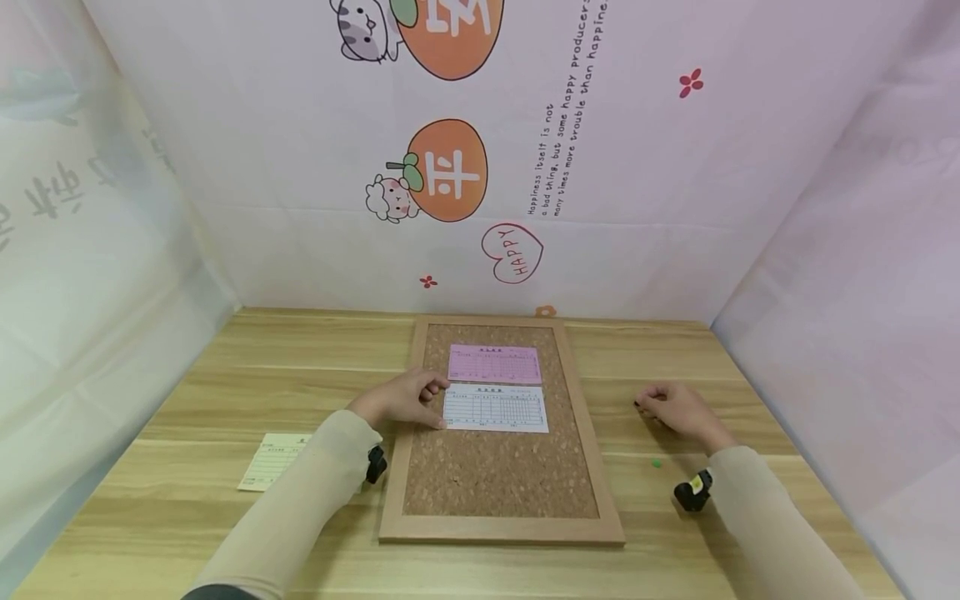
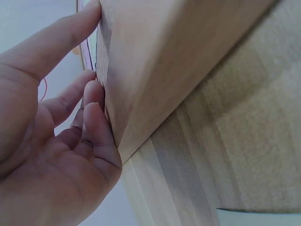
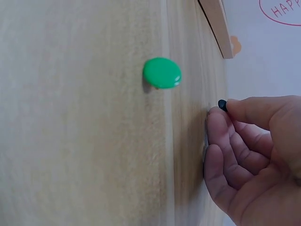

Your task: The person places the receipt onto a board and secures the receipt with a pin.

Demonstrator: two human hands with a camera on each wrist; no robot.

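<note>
Biggest worry imo: the white form (image 1: 495, 408) going crooked. It lay on the corkboard (image 1: 495, 479) just below the pink form (image 1: 495, 364), with the left hand (image 1: 401, 400) at its left edge only, so a bump on the free right side could've swung it. The black tack (image 3: 222, 104) looked easy to drop too, being so tiny in the right hand (image 1: 675, 408), whose thumb and index pinched it low by the worktop (image 1: 165, 500), right of the corkboard. Left thumb and index were spread towards the form's left corners.
</note>
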